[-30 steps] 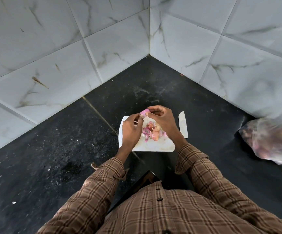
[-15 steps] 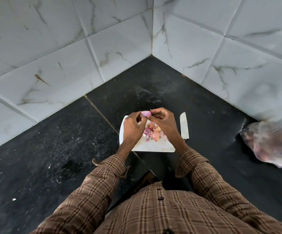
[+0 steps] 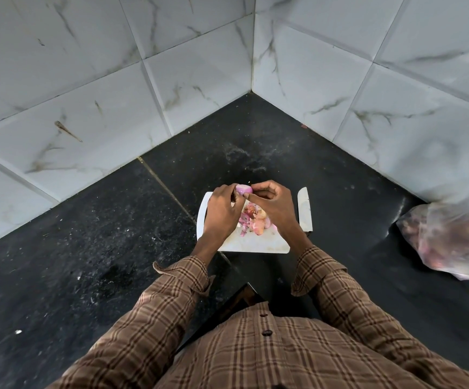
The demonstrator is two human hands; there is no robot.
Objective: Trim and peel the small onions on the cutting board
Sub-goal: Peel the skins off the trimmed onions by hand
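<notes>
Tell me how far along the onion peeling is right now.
Partly done. A pile of pink skins and trimmed bits lies on the cutting board, so some peeling has been done. In hand: the left hand and right hand both pinch one small onion above the board. The knife lies idle beside the board. A plastic bag at right seems to hold more onions.

Even, diffuse daylight fills the frame; the white wall tiles (image 3: 93,80) read bright, the black surface (image 3: 59,248) dark with a faint sheen. Shadows are soft and short beneath the hands. Wide-angle distortion bows tile lines toward the edges. The plastic bag (image 3: 449,237) at right appears smeared; the centre is sharp.
</notes>
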